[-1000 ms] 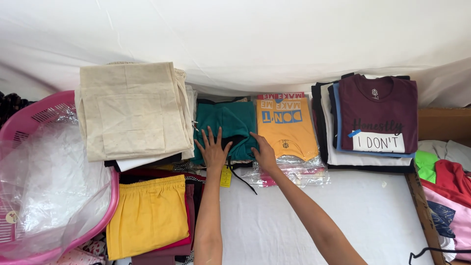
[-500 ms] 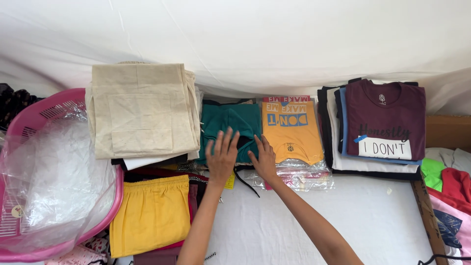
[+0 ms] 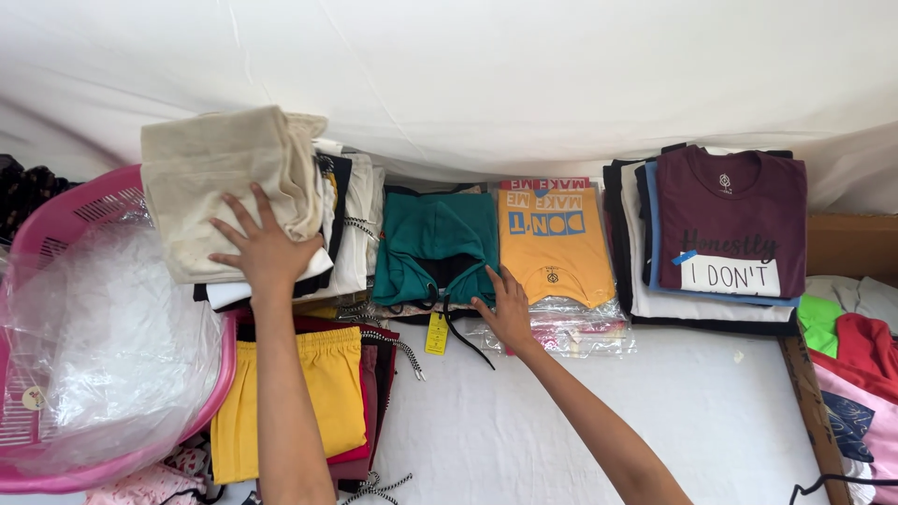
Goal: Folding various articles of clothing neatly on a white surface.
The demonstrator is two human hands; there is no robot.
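Observation:
My left hand (image 3: pixel 265 245) lies flat, fingers spread, on the front edge of a stack of folded beige cloth (image 3: pixel 229 182), which tilts up to the left. My right hand (image 3: pixel 506 305) rests with open fingers at the lower right edge of a folded teal garment (image 3: pixel 432 241) with a black drawstring and a yellow tag. It also touches the left edge of the orange printed shirt (image 3: pixel 552 238), which lies on clear plastic packets. Neither hand grips anything.
A pink basket (image 3: pixel 56 238) lined with clear plastic sits at left. Yellow shorts (image 3: pixel 323 397) top a pile at the near left. A stack with a maroon shirt (image 3: pixel 730 224) stands at right, beside loose green and red clothes (image 3: pixel 847 341). White sheet covers the surface.
My left hand has left the teal garment and moved left onto the beige stack, which has shifted and tipped up. My right hand has stayed at the teal garment's edge.

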